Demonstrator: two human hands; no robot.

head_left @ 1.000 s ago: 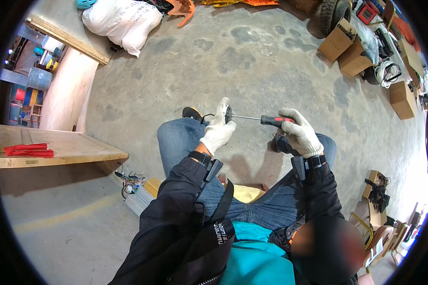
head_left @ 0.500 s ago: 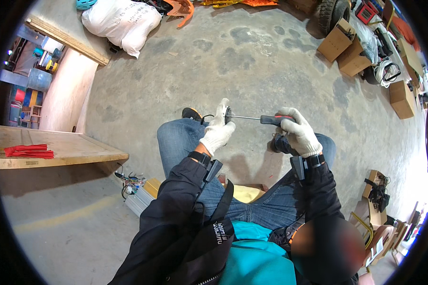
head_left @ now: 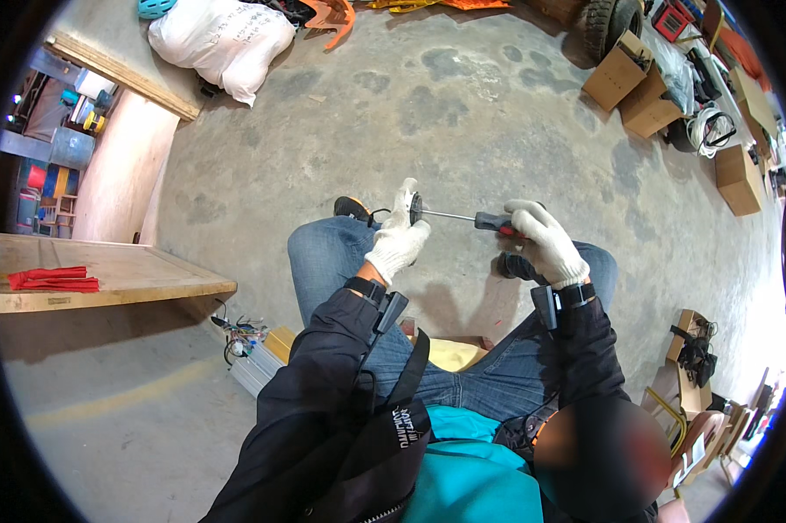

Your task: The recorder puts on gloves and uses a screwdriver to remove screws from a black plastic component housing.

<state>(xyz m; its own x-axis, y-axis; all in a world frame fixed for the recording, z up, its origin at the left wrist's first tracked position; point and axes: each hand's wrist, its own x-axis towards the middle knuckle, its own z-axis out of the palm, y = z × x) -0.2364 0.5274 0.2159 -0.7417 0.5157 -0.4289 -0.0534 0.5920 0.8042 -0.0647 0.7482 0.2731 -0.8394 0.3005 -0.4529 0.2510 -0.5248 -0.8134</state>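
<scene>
Left of the screwdriver (head_left: 485, 220), a dark part (head_left: 416, 207) is gripped by the left hand (head_left: 397, 241), handle (head_left: 496, 223) by the right hand (head_left: 545, 244); shaft (head_left: 448, 214) best kept square-on.

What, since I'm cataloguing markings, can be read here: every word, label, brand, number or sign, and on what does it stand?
White sack: dark handwriting, not copied out here.
Black jacket: white lettering, not copied out here.
Wooden table edge: small mark, too small to read.
Screwdriver: no marking can be made out.

Two gloved hands (head_left: 550, 247), one screwdriver (head_left: 489, 221), one small black part (head_left: 415, 207), one white sack (head_left: 223, 44), one white cable coil (head_left: 700, 132)
</scene>
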